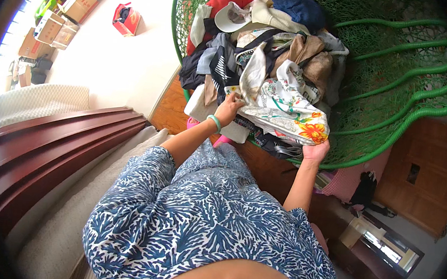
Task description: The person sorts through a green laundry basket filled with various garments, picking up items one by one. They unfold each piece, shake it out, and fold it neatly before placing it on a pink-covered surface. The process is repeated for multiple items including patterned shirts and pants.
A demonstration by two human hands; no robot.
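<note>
A white cloth printed with flowers (282, 110) is stretched between my two hands, with a large orange and yellow bloom near its right corner. My left hand (229, 110), with a pale green bangle at the wrist, is closed on the cloth's left end. At the lower right corner my right hand (316, 151) grips the edge, its fingertips partly hidden by the fabric. Beneath and behind the cloth lies a heap of clothes (222, 59) in dark, grey, brown and beige. A white cap (232, 17) and a dark blue folded cloth (297, 8) top its far side.
The heap sits in a green woven basket chair (428, 110) with thick curved ribs. To the left stand a dark red wooden headboard (63, 147) and a bed (67, 227). Cardboard boxes (80, 5) and a red box (127, 20) stand on the pale floor at far left.
</note>
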